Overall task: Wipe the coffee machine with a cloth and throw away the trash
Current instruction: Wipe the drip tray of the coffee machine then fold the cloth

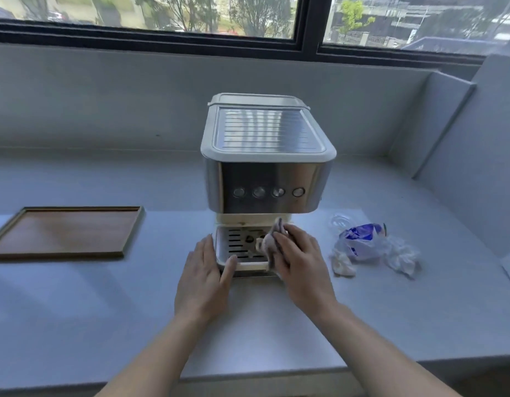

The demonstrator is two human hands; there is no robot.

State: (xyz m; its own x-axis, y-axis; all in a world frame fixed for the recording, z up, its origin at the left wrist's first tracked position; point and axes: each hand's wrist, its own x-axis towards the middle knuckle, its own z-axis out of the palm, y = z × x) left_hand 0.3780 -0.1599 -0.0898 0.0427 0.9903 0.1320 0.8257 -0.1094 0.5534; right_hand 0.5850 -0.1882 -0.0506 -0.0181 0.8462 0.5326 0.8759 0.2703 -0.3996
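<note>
Wiping coffee machine (266, 156) drip tray (238, 244); wooden tray (61, 233) lies left of machine, trash (371, 247) right.
Right hand (301, 257) presses bunched cloth (269, 242) onto drip tray; left hand (203, 277), open and flat, braces its front-left corner.

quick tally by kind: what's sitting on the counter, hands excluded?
Coffee machine: 1
Wooden tray: 1
Cloth: 1, under the right hand on the drip tray
Plastic bag: 1
Crumpled tissues: 2
Clear lid: 1
Total: 7
</note>
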